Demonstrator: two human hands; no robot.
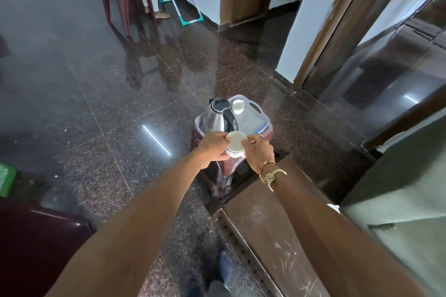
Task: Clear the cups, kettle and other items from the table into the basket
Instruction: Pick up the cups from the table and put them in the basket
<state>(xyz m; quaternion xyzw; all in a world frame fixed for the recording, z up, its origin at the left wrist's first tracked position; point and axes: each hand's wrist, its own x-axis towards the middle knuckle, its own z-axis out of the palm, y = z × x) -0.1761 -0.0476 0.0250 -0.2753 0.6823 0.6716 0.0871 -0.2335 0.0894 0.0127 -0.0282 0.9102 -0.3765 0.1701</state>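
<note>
Two bare forearms reach from the near edge toward a pale basket [256,105] standing on a maroon stool [226,176], just beyond a scratched brown tabletop [265,212]. Fingers of the left hand [213,146] curl round a white cup [236,143] while the right hand [259,149] pinches its opposite rim, apparently steadying it above the basket's near edge for lowering in. A steel kettle [217,116] already stands in the basket's left half, a second cup [238,105] at its far side.

I see the kettle [217,116] left in the basket [259,109], a cup [237,106] right beside it, a second cup [236,144] near, between left hand [213,146] and right hand [259,150].
</note>
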